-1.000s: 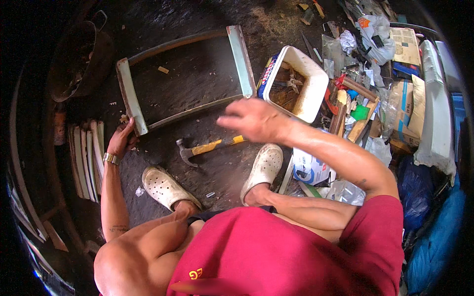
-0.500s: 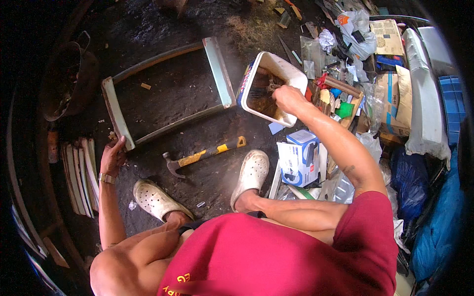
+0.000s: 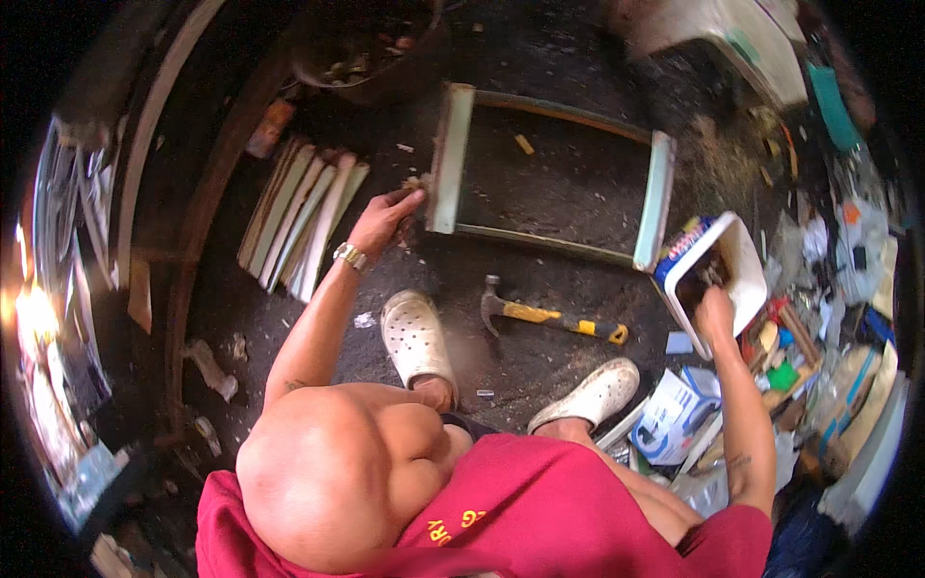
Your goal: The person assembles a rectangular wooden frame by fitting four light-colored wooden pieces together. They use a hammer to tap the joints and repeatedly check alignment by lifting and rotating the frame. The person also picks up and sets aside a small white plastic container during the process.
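My right hand (image 3: 714,315) reaches into a white plastic tub (image 3: 750,258), tilted toward me. Its fingers are curled down near dark contents that I cannot make out. My left hand (image 3: 383,223), with a watch on its wrist, is by the left bar of a rectangular frame (image 3: 450,164) with pale green end pieces. Its fingertips are pinched together close to that bar; whatever they hold is too small to tell. A claw hammer (image 3: 554,315) with a yellow and black handle lies on the ground between the frame and my feet.
Several wooden slats (image 3: 313,217) lie stacked at the left, below a round dark bin (image 3: 371,63). A blue and white box (image 3: 677,416) stands by my right shoe (image 3: 588,395). Scraps and plastic bags (image 3: 858,231) crowd the right side. A pale bulky container (image 3: 718,34) stands at the far right.
The view has turned left, so the scene sits farther right. My left hand has moved off the frame's near left corner to just beside the bar. My right hand stays in the tub.
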Demonstrator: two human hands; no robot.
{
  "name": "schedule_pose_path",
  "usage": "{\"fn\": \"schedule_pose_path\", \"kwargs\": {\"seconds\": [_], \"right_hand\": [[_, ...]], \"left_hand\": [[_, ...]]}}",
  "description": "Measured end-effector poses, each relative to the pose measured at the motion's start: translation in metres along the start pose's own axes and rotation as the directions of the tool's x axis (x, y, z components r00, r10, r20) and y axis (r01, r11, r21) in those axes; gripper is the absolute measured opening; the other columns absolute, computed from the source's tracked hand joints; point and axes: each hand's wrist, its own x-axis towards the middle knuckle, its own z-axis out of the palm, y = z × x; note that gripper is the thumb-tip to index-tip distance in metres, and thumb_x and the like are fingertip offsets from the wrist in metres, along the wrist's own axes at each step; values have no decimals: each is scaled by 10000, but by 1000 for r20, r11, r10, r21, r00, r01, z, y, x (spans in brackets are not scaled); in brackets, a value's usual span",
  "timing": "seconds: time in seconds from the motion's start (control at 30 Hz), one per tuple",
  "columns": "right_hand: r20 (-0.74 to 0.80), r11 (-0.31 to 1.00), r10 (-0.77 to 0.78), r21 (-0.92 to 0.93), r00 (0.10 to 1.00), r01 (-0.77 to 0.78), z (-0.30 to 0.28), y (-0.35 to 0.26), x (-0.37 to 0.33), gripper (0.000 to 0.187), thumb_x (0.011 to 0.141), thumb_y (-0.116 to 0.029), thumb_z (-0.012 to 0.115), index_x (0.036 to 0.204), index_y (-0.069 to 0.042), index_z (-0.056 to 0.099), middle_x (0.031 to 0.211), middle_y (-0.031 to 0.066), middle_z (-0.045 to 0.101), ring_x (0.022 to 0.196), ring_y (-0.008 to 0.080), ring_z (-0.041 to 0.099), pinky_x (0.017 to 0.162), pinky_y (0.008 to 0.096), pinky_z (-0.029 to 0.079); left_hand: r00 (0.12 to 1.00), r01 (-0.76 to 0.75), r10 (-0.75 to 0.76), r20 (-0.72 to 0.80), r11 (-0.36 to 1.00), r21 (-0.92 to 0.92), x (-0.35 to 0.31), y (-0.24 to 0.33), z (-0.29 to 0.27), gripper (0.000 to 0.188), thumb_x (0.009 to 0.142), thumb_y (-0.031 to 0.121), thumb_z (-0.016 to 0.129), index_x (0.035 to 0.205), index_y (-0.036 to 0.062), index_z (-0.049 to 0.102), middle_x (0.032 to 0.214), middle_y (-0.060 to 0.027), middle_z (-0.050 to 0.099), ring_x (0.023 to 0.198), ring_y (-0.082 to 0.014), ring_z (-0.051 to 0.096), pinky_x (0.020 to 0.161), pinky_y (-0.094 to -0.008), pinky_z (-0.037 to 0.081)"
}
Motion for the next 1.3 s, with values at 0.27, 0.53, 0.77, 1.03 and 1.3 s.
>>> {"fn": "schedule_pose_path", "kwargs": {"seconds": [0.27,0.53,0.77,1.03,1.3], "right_hand": [[-60,987,42,161,997,-32,-125,-15,-10,222,735,-106,722,888,45,670,864,311,706,821,465,714,742,517,554],[-323,318,-292,855,900,410,-228,-201,-3,230,928,-152,733,1110,-11,738,919,36,735,741,82,657,605,222,494],[-285,11,-260,955,922,298,-212,-355,7,170,912,-170,778,1042,-62,795,875,-7,724,698,33,603,547,190,466],[-17,63,-462,997,887,52,-160,-355,0,226,954,-175,721,1129,-48,786,910,25,744,728,70,633,579,233,500],[-160,505,-492,748,856,430,-76,-293,-31,293,919,-185,713,1199,-103,744,959,86,715,869,226,683,794,375,550]], "left_hand": [[833,-442,522,-185,828,344,-38,28,-9,331,993,310,698,1138,17,751,871,-54,750,757,-112,664,705,-276,532],[754,-655,647,113,727,207,-71,117,57,295,960,290,748,1124,46,769,989,-94,767,875,-149,700,757,-317,547],[737,-656,670,-91,741,142,-71,111,49,220,907,150,799,1093,34,780,927,-66,751,814,-115,662,718,-278,523],[874,-483,487,16,862,155,-64,57,34,248,945,194,768,1104,5,747,973,-27,739,853,-90,635,773,-258,515],[939,-302,333,-91,920,250,-39,21,9,283,908,219,738,1074,-10,734,904,-93,764,795,-143,687,752,-317,550]]}}
